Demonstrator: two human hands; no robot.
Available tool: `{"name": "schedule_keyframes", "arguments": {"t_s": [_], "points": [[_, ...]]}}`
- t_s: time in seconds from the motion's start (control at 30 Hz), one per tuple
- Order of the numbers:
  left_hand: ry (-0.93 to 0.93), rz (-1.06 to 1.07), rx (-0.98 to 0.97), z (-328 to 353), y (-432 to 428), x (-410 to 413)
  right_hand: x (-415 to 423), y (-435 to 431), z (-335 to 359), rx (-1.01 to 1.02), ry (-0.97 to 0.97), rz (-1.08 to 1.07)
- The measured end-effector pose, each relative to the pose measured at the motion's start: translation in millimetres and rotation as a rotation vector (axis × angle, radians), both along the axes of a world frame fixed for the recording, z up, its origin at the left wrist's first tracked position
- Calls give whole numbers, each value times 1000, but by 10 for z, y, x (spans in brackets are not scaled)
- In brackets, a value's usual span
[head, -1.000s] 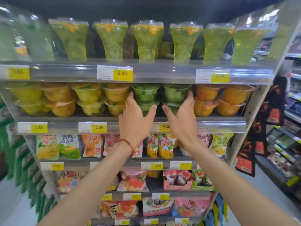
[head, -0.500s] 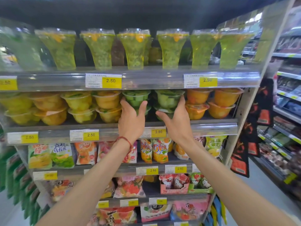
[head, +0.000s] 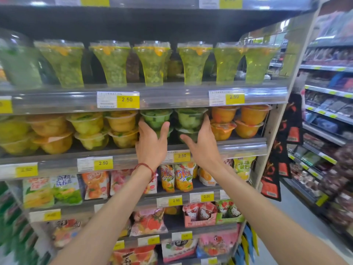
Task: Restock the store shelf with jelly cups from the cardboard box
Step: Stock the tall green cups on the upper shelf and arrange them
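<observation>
Green in colour, our jelly cups (head: 156, 117) stand in two double stacks on the middle shelf (head: 238, 148), yellow cups (head: 122, 121) left, orange cups (head: 223, 113) right. We note left hand (head: 151, 146) gripping the left stack, right hand (head: 203, 146) gripping the right stack, thumbs facing each other.

At centre frame my left hand (head: 151, 145) has wrapped round the left stack of green cups (head: 156, 118); my right hand (head: 202, 145) now grips the right stack (head: 190, 119).
</observation>
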State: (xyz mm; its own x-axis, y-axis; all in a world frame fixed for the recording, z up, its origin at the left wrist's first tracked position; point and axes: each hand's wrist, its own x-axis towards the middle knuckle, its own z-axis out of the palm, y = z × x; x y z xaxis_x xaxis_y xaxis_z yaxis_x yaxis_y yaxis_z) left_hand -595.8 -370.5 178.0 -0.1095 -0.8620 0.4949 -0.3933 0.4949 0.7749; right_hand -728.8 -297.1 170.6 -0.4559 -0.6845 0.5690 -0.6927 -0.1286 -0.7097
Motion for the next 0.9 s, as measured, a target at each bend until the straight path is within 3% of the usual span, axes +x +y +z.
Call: {"name": "schedule_keyframes", "arguments": {"t_s": [0.4, 0.6, 0.7, 0.9], "points": [[95, -13, -130, -171, 286, -47, 37, 261, -115, 65, 42, -44], [320, 56, -170, -234, 593, -141, -58, 401, -175, -100, 84, -103], [319, -103, -190, -237, 740, -241, -198, 519, -168, -185, 101, -169], [129, -332, -152, -110, 883, -682, -607, 697, -104, -351, 116, -287]]}}
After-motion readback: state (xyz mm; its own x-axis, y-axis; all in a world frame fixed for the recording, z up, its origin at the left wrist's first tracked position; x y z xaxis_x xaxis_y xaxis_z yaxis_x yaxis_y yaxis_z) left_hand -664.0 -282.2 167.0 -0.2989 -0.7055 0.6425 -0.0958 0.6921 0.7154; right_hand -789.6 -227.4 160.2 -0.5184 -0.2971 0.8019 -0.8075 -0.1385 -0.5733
